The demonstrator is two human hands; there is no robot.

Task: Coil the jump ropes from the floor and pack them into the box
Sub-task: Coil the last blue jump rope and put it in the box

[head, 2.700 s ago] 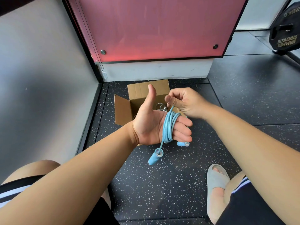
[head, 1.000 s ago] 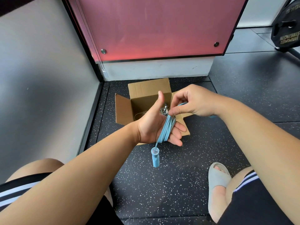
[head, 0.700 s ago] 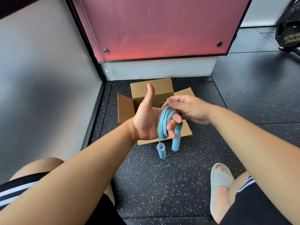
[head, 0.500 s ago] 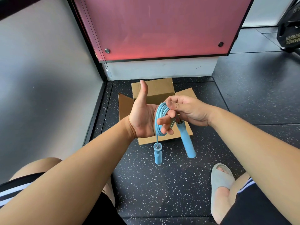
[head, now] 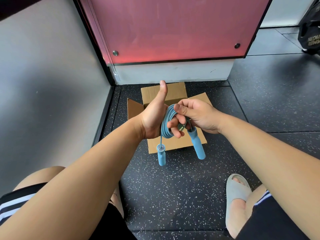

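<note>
Head view: a person crouches over a black speckled rubber floor (head: 173, 187), both bare arms reaching forward. A light blue cord jump rope (head: 166, 122) is wound in several loops around the fingers of the left hand (head: 152, 118), whose thumb points up and whose fingertips curl over the loops. The right hand (head: 200, 115) has its grip pinched on the top of the coil, thumb pressed against the cord.

Two light blue foam handles hang below the hands. One handle (head: 161, 156) dangles straight down on a short length of cord. The other handle (head: 197, 144) slants down from beneath the right hand.

An open brown cardboard box (head: 174, 94) sits on the floor just behind the hands, flaps spread. Its inside is hidden by the hands.

The rope looks light, thin and springy, so the loops will likely spring apart if let go. The soft handles are the bulky part. The best hold seems to be across the bundled loops, squeezing them together with the handles tucked alongside.
</note>
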